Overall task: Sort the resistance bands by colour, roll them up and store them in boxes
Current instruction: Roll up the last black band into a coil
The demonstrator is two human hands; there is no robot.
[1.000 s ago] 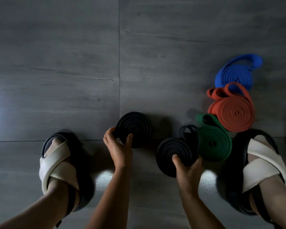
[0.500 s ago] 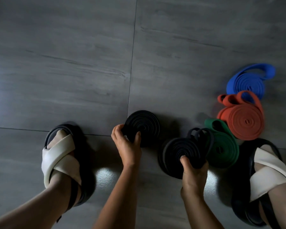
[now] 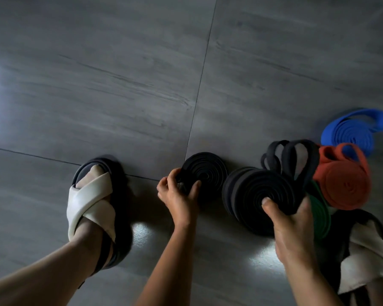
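**Kid:** Where are the black bands?

**Friend:** Both are in the person's hands. The left hand (image 3: 177, 195) grips the near edge of the small black roll (image 3: 206, 173). Its fingers (image 3: 164, 186) curl on one side and the thumb is on the other.

**Kid:** And the other one?

**Friend:** The right hand (image 3: 290, 226) holds the big black roll (image 3: 259, 195). The thumb presses on the flat coiled face and the fingers wrap round behind. Some loose loops (image 3: 296, 160) of black band stick out at the far side of that roll.

**Kid:** Does it touch the floor (image 3: 119, 85)?

**Friend:** I can't tell.

**Kid:** What about the other colours?

**Friend:** They lie on the floor at the right. The green roll (image 3: 318, 213) is just behind the right hand. The red roll (image 3: 345, 186) is beside it. The blue roll (image 3: 352, 135) is past the red one and touches it.

**Kid:** Anything else?

**Friend:** A left sandal (image 3: 91, 199) is to the left of the left hand. A right sandal (image 3: 367, 250) is by the green roll.
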